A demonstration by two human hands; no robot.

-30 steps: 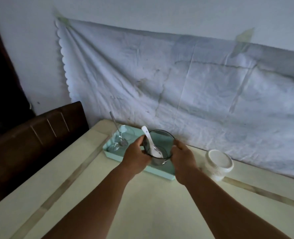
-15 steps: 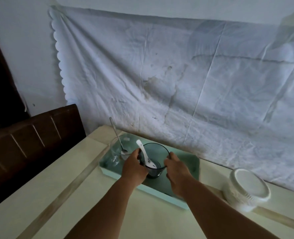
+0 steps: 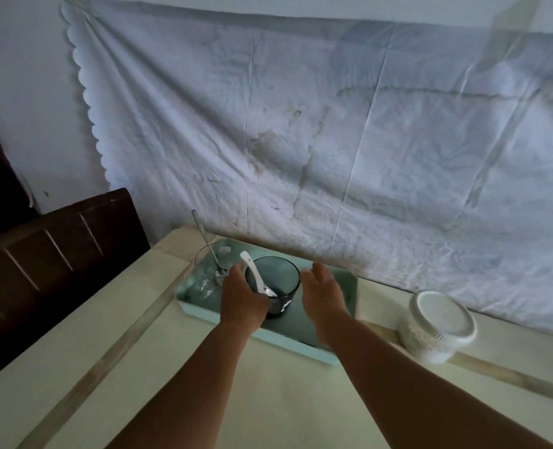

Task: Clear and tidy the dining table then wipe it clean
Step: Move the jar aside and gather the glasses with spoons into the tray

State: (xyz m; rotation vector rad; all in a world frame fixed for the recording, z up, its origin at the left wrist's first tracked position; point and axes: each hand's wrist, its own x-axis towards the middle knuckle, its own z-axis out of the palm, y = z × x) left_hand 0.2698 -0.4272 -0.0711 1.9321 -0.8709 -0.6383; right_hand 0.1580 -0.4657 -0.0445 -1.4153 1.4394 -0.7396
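Head view: dark glass bowl with white spoon sits on teal tray at table's 12 o'clock edge. Left hand cups the bowl's 9 o'clock wall; right hand hangs open, off its 3 o'clock side. Release gently so spoon stays put, mind the clear glass at 9 o'clock.

Left hand covering the dark bowl's near side, fingertips hidden, chair cut off at left edge

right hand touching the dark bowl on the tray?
Apart. The head view shows tray surface between the open right hand and the dark bowl; only the left hand holds it.
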